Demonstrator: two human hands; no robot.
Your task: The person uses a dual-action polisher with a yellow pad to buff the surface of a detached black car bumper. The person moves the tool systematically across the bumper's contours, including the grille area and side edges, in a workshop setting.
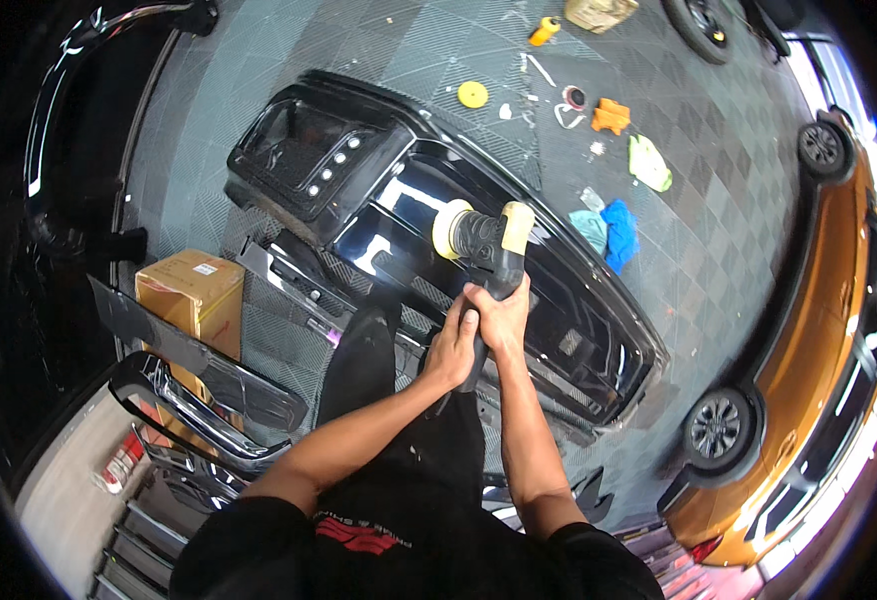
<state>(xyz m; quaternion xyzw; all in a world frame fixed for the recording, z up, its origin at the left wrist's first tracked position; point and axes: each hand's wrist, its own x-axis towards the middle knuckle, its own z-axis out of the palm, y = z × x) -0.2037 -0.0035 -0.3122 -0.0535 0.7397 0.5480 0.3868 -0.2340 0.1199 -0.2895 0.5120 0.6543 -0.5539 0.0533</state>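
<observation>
Grasping a black-and-yellow polisher (481, 238), a person's left hand (451, 346) and right hand (504, 316) are closed together around its dark handle (477, 368). I see the tool above the middle of a glossy black panel (559, 322); its round yellow pad (446, 229) faces left, and I cannot tell whether it touches the panel. Just right of the panel lies a blue cloth (620, 236); beyond its far edge, a yellow disc (473, 94); to its left, a cardboard box (187, 280); well apart on its right, an orange car (809, 330).
</observation>
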